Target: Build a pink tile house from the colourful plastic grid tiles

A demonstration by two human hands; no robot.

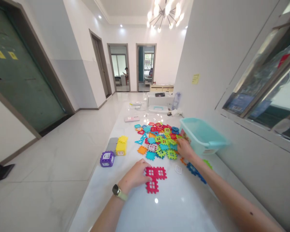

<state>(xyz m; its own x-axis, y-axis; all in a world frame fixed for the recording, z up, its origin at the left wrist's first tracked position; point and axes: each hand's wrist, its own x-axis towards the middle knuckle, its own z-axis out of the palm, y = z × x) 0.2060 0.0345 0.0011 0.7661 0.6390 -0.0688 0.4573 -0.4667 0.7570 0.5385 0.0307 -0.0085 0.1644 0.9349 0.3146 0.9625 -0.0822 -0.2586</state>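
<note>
Three red interlocking window panels, joined in an L, lie flat on the white table. My left hand grips their left edge between thumb and fingers. A heap of colourful interlocking plastic panels in green, red, blue and orange spreads beyond them. At the heap's right edge, beside the teal bin, is my right hand. Its fingers are drawn together and angled down among the pieces; what they hold, if anything, is hidden.
On the left stand a purple cube, a yellow block and a grey block. A teal bin sits by the right wall. Blue panels lie under my right forearm. A white box stands at the back.
</note>
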